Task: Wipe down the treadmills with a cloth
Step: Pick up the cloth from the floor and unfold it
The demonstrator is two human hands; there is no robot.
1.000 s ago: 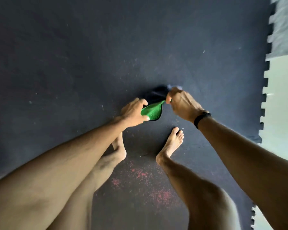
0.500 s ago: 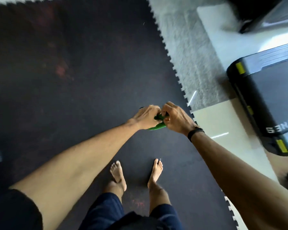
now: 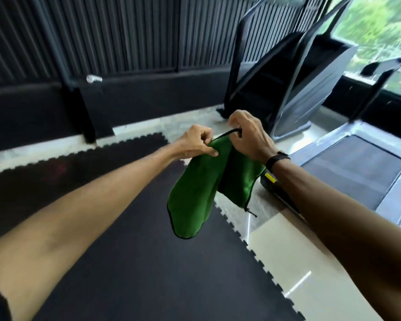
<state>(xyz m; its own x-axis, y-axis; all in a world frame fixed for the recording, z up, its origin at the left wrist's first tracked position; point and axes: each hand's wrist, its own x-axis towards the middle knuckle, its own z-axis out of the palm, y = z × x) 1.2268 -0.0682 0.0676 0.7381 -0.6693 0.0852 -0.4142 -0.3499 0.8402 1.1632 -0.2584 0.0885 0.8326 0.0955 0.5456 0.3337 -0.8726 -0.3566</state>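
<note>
No text, label or number is legible anywhere.

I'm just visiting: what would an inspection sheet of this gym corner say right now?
Surface: black interlocking floor mat, pale tiles beside it.
Job's things: green cloth hanging in the air; treadmill to the right, a second machine behind it.
Clutter: nothing seen.
Hands: left hand and right hand both pinch the cloth's top edge; black wristband on the right wrist.
Cables: nothing seen.
Surroundings: dark ribbed wall, window with greenery.
</note>
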